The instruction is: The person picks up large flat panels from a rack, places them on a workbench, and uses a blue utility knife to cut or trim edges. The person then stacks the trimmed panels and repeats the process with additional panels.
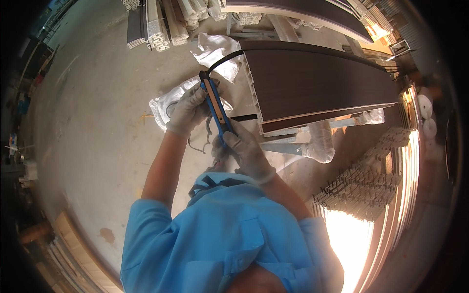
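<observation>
My gloved left hand (188, 111) is closed round the upper part of a long blue tool (213, 103), which has a tan-brown face, a black tip and the look of a utility knife. My gloved right hand (247, 150) grips its lower end. It slants upward to the left in front of me. From near its tip a black band (225, 60) curves to the corner of a stack of dark brown panels (317, 80). A second black band (243, 117) sticks out lower on the stack's near end.
White plastic sacking (215, 49) lies on the concrete floor (97, 117) beside the stack. Wrapped supports (320, 141) stand under the panels. Bundled long profiles (161, 24) lie at the far left, with more racked profiles (364, 190) at the right. Boards (80, 249) lie at the near left.
</observation>
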`<state>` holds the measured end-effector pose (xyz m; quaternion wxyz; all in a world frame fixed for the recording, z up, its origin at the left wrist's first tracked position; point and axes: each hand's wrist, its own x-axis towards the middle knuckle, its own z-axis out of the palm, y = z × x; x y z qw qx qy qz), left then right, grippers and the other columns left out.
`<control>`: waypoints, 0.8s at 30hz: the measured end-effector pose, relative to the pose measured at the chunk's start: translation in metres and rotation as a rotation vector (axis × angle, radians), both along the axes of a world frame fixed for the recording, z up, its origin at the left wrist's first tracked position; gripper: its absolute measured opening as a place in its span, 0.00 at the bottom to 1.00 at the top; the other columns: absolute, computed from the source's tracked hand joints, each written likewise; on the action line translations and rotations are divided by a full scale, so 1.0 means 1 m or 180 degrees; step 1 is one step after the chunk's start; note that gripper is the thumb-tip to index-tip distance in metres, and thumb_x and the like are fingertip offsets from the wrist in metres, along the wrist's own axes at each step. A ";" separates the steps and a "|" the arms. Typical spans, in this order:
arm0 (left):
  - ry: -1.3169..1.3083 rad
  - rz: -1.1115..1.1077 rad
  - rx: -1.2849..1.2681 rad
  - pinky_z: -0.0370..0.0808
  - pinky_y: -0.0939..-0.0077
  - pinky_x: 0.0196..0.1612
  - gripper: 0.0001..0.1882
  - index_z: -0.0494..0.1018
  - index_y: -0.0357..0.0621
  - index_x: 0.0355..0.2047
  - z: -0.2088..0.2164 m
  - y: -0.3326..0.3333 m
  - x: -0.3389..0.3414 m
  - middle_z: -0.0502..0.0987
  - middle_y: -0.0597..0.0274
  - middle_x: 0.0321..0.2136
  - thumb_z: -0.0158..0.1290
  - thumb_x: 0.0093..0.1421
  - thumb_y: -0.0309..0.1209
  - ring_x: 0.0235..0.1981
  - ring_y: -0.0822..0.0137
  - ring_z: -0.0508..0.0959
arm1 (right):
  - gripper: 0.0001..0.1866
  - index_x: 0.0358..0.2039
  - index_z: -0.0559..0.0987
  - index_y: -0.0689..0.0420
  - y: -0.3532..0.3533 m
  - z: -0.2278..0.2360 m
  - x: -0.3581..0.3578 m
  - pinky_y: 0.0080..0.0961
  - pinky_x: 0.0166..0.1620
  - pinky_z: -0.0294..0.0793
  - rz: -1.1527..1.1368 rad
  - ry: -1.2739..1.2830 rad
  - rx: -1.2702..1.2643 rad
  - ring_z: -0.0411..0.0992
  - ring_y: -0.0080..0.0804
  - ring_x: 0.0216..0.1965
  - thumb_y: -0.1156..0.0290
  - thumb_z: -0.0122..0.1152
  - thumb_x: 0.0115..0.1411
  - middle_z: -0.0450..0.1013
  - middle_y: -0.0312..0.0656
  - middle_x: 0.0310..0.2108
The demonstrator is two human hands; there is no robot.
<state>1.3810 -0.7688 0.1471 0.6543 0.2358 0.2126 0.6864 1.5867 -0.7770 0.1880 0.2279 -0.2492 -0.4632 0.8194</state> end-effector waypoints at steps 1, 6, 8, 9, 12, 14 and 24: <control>0.0024 0.0046 -0.0057 0.79 0.82 0.31 0.28 0.67 0.34 0.55 0.001 -0.001 0.002 0.77 0.57 0.41 0.60 0.62 0.39 0.29 0.75 0.79 | 0.19 0.54 0.69 0.61 -0.001 -0.002 0.001 0.17 0.32 0.73 -0.0057 -0.0055 -0.0017 0.71 0.19 0.28 0.59 0.47 0.72 0.72 0.38 0.33; 0.0325 -0.0092 -0.0147 0.82 0.77 0.36 0.28 0.67 0.37 0.55 0.003 -0.006 0.009 0.79 0.57 0.41 0.61 0.60 0.40 0.36 0.70 0.82 | 0.16 0.50 0.70 0.59 -0.002 -0.007 0.006 0.16 0.28 0.69 -0.0050 -0.0149 -0.0214 0.68 0.19 0.25 0.60 0.47 0.73 0.71 0.36 0.29; 0.0326 -0.0183 -0.0148 0.83 0.75 0.36 0.29 0.67 0.37 0.55 0.002 -0.008 0.009 0.80 0.56 0.41 0.61 0.60 0.41 0.37 0.69 0.83 | 0.16 0.50 0.70 0.60 -0.001 -0.007 0.004 0.20 0.29 0.69 -0.0095 -0.0387 -0.0278 0.70 0.22 0.26 0.61 0.46 0.73 0.71 0.37 0.29; 0.0380 -0.0323 -0.0172 0.81 0.76 0.37 0.28 0.67 0.37 0.56 0.000 -0.009 0.007 0.79 0.57 0.41 0.60 0.61 0.39 0.37 0.69 0.81 | 0.15 0.50 0.70 0.58 -0.001 -0.008 0.002 0.18 0.28 0.68 -0.0114 -0.0083 -0.0386 0.68 0.20 0.25 0.61 0.47 0.72 0.71 0.36 0.29; 0.0880 -0.0551 -0.0403 0.74 0.79 0.34 0.25 0.68 0.36 0.56 -0.008 -0.009 -0.004 0.78 0.59 0.39 0.59 0.63 0.37 0.33 0.72 0.77 | 0.13 0.49 0.71 0.57 0.001 -0.017 -0.004 0.16 0.25 0.67 -0.0347 0.0093 -0.0468 0.67 0.16 0.23 0.62 0.50 0.72 0.71 0.35 0.29; 0.1675 -0.0411 -0.0611 0.69 0.84 0.25 0.26 0.68 0.37 0.57 -0.014 -0.005 -0.018 0.79 0.62 0.35 0.58 0.64 0.39 0.24 0.77 0.74 | 0.13 0.50 0.70 0.57 0.010 -0.028 -0.002 0.17 0.27 0.71 -0.0290 -0.0153 -0.0110 0.69 0.17 0.24 0.63 0.50 0.71 0.71 0.35 0.29; 0.1998 0.0302 -0.0892 0.63 0.84 0.21 0.11 0.75 0.38 0.40 -0.023 0.010 -0.042 0.71 0.70 0.22 0.51 0.69 0.34 0.17 0.79 0.66 | 0.16 0.53 0.69 0.59 0.042 -0.086 -0.027 0.27 0.35 0.75 -0.1663 -0.1533 0.2715 0.74 0.29 0.29 0.67 0.53 0.68 0.74 0.42 0.32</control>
